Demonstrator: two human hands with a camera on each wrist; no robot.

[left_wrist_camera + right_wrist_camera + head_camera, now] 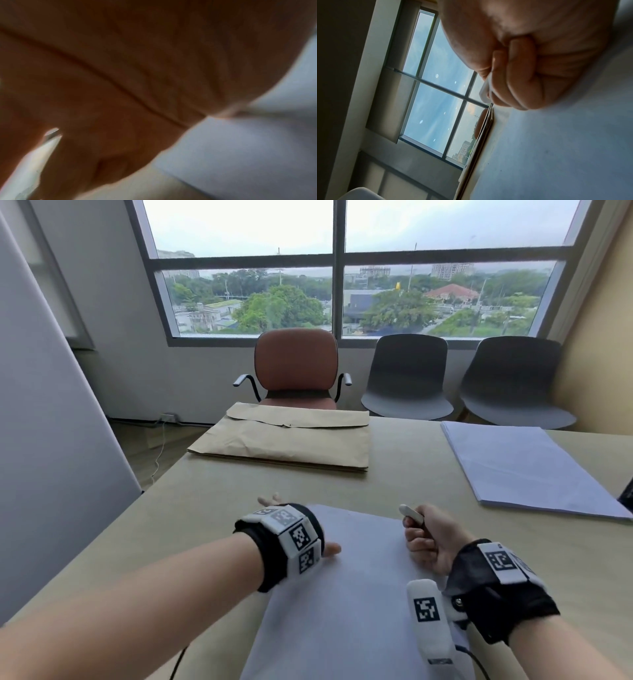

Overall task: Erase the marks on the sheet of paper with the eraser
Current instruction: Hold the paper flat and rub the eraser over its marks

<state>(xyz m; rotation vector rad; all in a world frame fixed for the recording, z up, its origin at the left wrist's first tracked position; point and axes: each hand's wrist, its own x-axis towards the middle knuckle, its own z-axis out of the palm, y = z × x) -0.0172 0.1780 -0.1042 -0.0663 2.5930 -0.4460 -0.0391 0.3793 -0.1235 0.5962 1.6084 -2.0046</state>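
A white sheet of paper (pixel 352 577) lies on the beige table in front of me; no marks show on it in these views. My left hand (pixel 301 529) lies flat on the sheet's left edge, thumb (pixel 331 549) stretched out over the paper (pixel 240 155). My right hand (pixel 428 537) hovers at the sheet's right edge with its fingers curled, pinching a small white eraser (pixel 411 514) that sticks out of the fist towards the far side. In the right wrist view the eraser (pixel 485 89) peeks out beside the curled fingers (pixel 515 81), just above the paper (pixel 556 148).
A brown envelope (pixel 287 440) lies at the far side of the table (pixel 411 460). A stack of white sheets (pixel 527 470) sits at the right. Behind the table stand a brown armchair (pixel 296 364) and two grey chairs (pixel 407 374). A cable runs off my right wrist camera (pixel 428 621).
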